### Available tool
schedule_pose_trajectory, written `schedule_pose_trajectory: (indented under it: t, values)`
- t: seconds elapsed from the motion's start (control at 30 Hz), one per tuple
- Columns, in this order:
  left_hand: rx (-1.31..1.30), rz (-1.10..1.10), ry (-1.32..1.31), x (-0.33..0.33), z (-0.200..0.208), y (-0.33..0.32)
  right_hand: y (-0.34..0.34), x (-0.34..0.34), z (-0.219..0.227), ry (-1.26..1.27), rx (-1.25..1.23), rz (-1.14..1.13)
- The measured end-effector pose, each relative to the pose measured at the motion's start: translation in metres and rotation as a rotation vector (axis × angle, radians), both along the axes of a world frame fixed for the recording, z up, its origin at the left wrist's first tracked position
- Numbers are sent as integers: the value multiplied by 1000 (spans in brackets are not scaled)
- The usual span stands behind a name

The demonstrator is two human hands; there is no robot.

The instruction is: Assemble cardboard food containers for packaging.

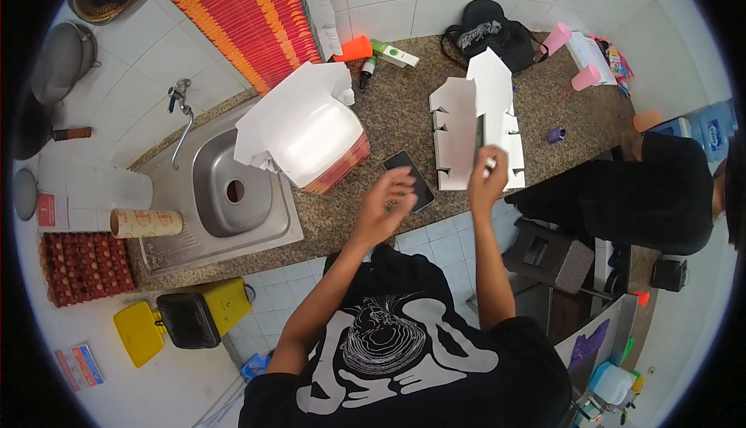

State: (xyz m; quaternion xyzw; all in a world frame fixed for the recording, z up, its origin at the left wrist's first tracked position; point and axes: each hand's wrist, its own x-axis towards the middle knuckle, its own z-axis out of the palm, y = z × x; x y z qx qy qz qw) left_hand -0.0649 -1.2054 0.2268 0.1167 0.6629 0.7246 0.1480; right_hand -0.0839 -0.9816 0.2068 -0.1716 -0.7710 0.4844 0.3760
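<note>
My right hand (pixel 488 178) is closed at the near end of the white die-cut cardboard blanks (pixel 454 136), whose notched flaps stick out along the sides. A bit of white shows between its fingers, and a narrow dark piece stands just above them; what it grips is not clear. To the left, my left hand (pixel 386 206) hovers with fingers apart, slightly blurred, holding nothing. A dark phone (pixel 417 187) lies on the counter beside and partly behind it. Farther left, an opened carton (pixel 311 144), white inside with a red outer side, rests at the sink's edge.
The granite counter (pixel 388 125) holds a steel sink (pixel 233 164), a tall stack of red-and-orange cartons (pixel 241 20), an orange cup (pixel 354 48), a black bag (pixel 491 35) and pink cups (pixel 586 77). Another person (pixel 657 195) in black stands at the right. Egg trays (pixel 85 267) sit left.
</note>
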Motion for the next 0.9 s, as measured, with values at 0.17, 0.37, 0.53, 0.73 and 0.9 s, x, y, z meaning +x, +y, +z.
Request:
schedule_pose_trajectory:
  t: [0.17,0.37,0.53,0.73,0.9]
  values:
    - [-136,42,-188,-16,-20,37,-67,83,4,-93,228,571]
    - [-144,4,-202,46,-48,-50,17,90,-50,-243,-36,19]
    - [-70,318,-144,91,-34,-121,-25,97,36,-581,-266,798]
    - [227,827,103,154,6,-106,-184,92,59,-233,242,1433]
    - [338,1268,-336,159,61,-150,-213,77,67,3,441,1732]
